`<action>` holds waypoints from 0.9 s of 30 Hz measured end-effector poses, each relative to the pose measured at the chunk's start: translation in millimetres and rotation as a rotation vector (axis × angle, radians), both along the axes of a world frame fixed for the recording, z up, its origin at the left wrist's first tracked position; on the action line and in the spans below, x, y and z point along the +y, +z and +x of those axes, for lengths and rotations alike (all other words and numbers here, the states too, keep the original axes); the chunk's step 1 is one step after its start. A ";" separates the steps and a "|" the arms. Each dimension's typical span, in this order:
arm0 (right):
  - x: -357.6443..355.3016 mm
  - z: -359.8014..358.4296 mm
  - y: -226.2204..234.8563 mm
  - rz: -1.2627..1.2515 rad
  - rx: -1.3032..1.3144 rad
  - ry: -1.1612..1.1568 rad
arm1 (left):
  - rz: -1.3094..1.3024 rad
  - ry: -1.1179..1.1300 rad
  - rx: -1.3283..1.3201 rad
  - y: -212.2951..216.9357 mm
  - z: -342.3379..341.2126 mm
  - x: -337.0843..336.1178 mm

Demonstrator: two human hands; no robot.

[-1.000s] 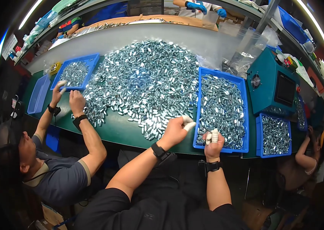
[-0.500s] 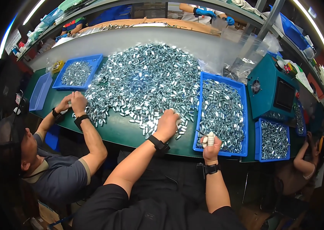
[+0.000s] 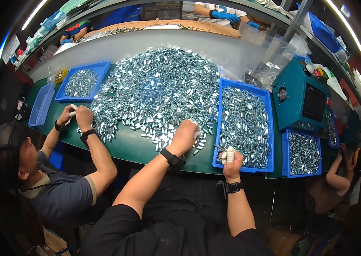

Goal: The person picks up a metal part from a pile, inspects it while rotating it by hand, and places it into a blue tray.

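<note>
Your left hand [image 3: 184, 136] is resting knuckles-up on the near edge of the parts pile [image 3: 159, 91], fingers curled into it; can't tell whether it's closed on any pieces. Your right hand [image 3: 231, 160] is hovering over the near rim of the blue tray [image 3: 267, 128], fingers pinched together on what looks like one small metal part, taped fingertips up. Hands are sitting apart, one each side of the tray's left wall. The pile is spreading across the middle of the green worktop [image 3: 129, 147], heaped toward the back, loose strays thinning out at your side. Judgement on doing this well: you're better off raking from the thin near fringe, not the deep middle, so pieces are coming singly. Keep the left wrist low and drag, not lift. Release the right hand's piece well inside the tray, clear of the rim, so nothing is bouncing out. A co-worker's hands [image 3: 78, 116] are working the pile's left edge by a second tray [image 3: 99, 68]; stay off that side.
</note>
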State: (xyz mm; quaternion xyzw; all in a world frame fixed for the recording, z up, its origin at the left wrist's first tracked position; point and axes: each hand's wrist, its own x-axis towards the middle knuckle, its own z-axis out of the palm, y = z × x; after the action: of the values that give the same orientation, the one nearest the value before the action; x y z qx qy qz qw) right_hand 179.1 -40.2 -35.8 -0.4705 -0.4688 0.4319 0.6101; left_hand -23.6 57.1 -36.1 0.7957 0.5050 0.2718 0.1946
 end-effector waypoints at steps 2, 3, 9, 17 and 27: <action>-0.8 0.4 -1.6 -0.005 -0.014 -0.009 | -0.034 0.001 -0.057 8.7 0.1 -7.9; -1.3 0.6 -2.4 -0.010 -0.015 -0.016 | -0.232 -0.039 -0.318 13.0 0.3 -15.9; 2.6 -1.7 2.0 -0.043 -0.056 0.020 | -0.665 -0.215 -0.854 25.2 0.9 -43.0; 2.2 -1.0 0.3 -0.027 -0.237 0.011 | -0.501 -0.111 -0.634 34.4 2.7 -45.1; 3.9 -3.0 10.9 0.077 -0.429 0.152 | -0.699 -0.211 -0.682 28.1 13.6 -44.4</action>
State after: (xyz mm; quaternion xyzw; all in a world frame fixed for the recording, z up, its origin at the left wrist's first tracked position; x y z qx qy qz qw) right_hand 176.1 -36.3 -24.8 -0.4914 -0.6381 0.3484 0.4796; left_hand -10.1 12.6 -8.1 0.5955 0.3902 0.3099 0.6301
